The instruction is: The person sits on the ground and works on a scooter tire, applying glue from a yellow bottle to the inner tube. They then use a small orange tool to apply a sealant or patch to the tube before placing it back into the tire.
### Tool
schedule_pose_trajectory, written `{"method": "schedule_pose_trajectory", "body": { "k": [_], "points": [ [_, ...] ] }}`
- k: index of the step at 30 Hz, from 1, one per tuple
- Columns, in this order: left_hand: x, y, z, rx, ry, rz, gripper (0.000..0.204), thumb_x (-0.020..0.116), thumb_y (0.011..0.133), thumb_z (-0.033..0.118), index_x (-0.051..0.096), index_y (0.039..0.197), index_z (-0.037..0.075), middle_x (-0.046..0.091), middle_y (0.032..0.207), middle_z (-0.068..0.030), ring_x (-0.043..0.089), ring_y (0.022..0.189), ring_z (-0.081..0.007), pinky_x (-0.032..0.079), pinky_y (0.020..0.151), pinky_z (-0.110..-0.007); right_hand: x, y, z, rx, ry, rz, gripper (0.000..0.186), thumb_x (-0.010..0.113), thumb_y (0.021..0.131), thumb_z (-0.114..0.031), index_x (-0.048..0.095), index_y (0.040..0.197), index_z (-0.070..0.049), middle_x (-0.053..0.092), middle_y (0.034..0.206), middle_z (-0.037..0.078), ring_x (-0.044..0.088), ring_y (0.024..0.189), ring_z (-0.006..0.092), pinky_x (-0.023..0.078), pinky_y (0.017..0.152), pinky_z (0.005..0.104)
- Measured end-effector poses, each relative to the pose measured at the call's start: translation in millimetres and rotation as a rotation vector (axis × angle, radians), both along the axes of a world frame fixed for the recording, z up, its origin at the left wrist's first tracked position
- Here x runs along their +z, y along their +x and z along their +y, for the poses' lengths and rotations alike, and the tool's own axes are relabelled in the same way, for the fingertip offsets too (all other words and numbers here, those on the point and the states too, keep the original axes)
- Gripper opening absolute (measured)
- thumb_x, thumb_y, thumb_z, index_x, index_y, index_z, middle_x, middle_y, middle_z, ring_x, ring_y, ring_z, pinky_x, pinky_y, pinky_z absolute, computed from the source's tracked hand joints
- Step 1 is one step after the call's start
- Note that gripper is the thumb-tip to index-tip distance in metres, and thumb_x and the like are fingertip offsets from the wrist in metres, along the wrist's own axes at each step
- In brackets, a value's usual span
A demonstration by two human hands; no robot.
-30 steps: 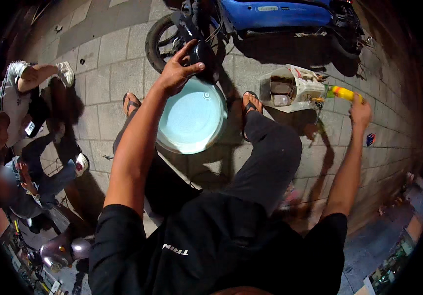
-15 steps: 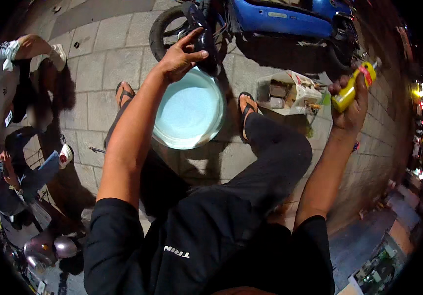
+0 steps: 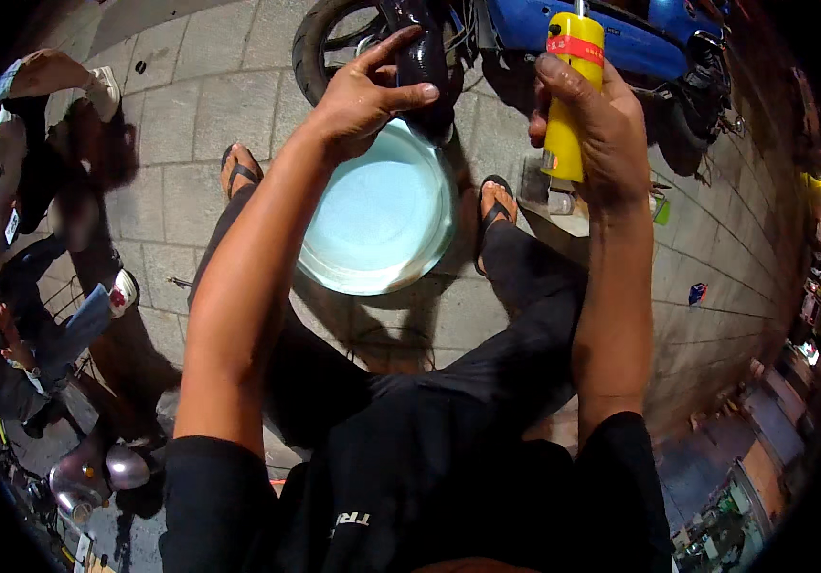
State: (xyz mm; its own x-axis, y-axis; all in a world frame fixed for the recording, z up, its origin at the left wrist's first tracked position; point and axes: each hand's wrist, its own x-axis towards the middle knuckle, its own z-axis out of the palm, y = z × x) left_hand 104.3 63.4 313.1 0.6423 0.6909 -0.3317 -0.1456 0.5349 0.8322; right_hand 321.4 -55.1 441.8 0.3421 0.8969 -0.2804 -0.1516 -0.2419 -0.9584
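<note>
A shiny black rubber tube stands beyond the far rim of a round pale basin. My left hand closes around the tube's near side; index finger and thumb lie along it, and the other fingers are partly hidden. Upright in my right hand is a yellow cylindrical tool with a red band and a metal shaft at its top. The fingers wrap its lower half, the thumb across the front. A gap separates tool and tube.
The basin sits on paving between my sandalled feet. A motorcycle wheel and a blue scooter stand at the far side. Behind my right wrist is a partly hidden open box. People sit at the left, one wearing a white shoe.
My right hand has swung inward from the far right, bringing the yellow tool nearer the black tube and more upright. The left hand keeps its hold. The whole view has shifted slightly.
</note>
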Motion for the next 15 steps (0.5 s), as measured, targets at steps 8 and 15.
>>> {"method": "schedule_pose_trajectory", "body": {
  "k": [8,15],
  "points": [
    [12,5,-1,0.004,0.013,0.053,0.090,0.091,0.081,-0.004,0.050,0.160,0.007,0.076,0.117,-0.0162,0.074,0.106,-0.0219,0.060,0.094,-0.036,-4,-1,6,0.076,-0.040,0.098,0.041,0.082,0.095,-0.033,0.064,0.117,-0.004,0.069,0.092,0.005,0.069,0.067,0.0125,0.056,0.060,0.0243],
    [15,5,-2,-0.003,0.032,0.137,0.090,0.092,0.079,-0.004,0.052,0.159,0.007,0.078,0.114,-0.0152,0.075,0.102,-0.0214,0.061,0.091,-0.037,-9,-6,5,0.115,-0.150,-0.006,0.047,0.085,0.091,-0.033,0.064,0.122,-0.004,0.070,0.095,0.004,0.068,0.069,0.0121,0.057,0.063,0.0258]
  ]
}}
